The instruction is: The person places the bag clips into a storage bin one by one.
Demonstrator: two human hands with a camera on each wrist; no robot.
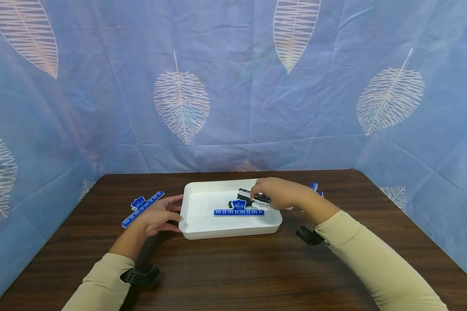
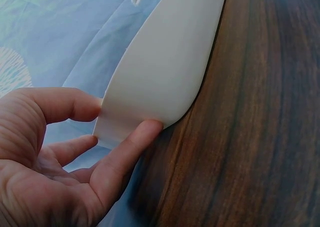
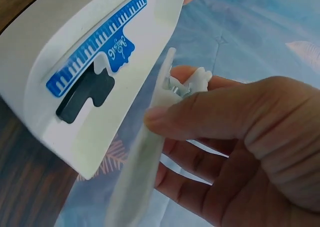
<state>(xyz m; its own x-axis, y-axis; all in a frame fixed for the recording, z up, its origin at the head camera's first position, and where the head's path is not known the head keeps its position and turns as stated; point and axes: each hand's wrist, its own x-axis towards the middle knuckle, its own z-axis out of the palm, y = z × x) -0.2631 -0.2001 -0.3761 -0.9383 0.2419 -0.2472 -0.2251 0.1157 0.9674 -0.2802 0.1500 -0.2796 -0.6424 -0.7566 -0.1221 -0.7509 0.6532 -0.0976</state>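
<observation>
My right hand (image 1: 278, 192) pinches a black-and-white piano-key clip (image 1: 254, 195) above the right part of a white tray (image 1: 202, 222). In the right wrist view, the held clip's white back (image 3: 137, 172) and metal spring show between thumb and fingers. A blue piano-key clip (image 1: 239, 212) marked "Music" lies in the tray. Beside it is a black clip-shaped piece (image 3: 85, 97), partly overlapped. My left hand (image 1: 161, 216) touches the tray's left end from outside, fingers spread. Its thumb (image 2: 142, 134) rests against the outer wall, and other fingertips meet the rim.
Another blue clip (image 1: 142, 209) lies on the brown table (image 1: 218, 272) just left of my left hand. Behind my right wrist a further blue clip (image 1: 314, 186) is partly hidden. A blue leaf-patterned cloth (image 1: 233, 108) hangs behind the table.
</observation>
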